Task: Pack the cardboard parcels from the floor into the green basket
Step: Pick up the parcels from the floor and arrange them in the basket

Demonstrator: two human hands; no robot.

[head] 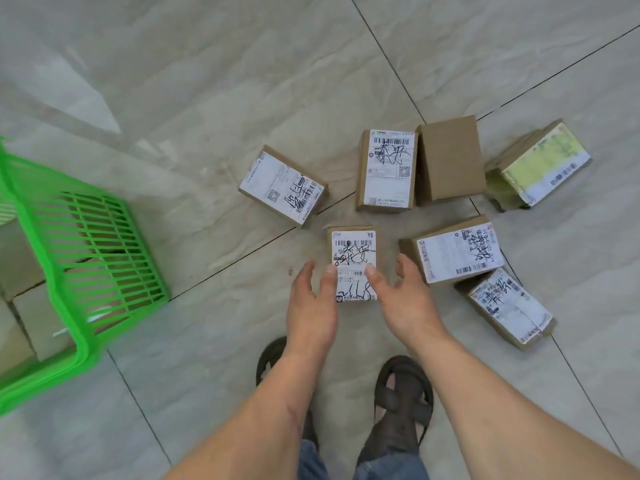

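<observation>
1. Both forearms reach forward from the bottom edge, above two feet in dark sandals (pixel 403 389) and the hems of blue jeans (pixel 360 465).
2. At the far left, the green basket (pixel 86 244) stands on the tiled floor (pixel 207 81), cut off by the frame edge; through its slatted wall, brown cardboard shapes show inside, and more cardboard can be seen over its rim.
3. Next to the right, well apart from the basket, a parcel with a tilted label (pixel 282 185) lies flat on the floor.
4. The left hand (pixel 311 306) is open, fingers spread and slightly curled, one fingertip lying over the lower left of the label on the nearest parcel (pixel 352 252); it grips nothing.
5. That nearest parcel lies flat, label up, between the two hands, just in front of the feet.
6. The right hand (pixel 405 299) is also open and cupped, a fingertip over the label's lower right edge; whether either fingertip actually presses on the cardboard cannot be told.
7. Farther off, an upright-labelled parcel (pixel 386 169) lies touching or nearly touching a plain brown parcel (pixel 450 161) on its right.
8. Just right of the right hand, a parcel with a wide white label (pixel 457 254) lies at an angle, and a parcel nearer the right foot (pixel 509 306) sits against its lower corner.
9. Farthest right, a parcel with a yellow-green label (pixel 540 164) lies apart from the others.
</observation>
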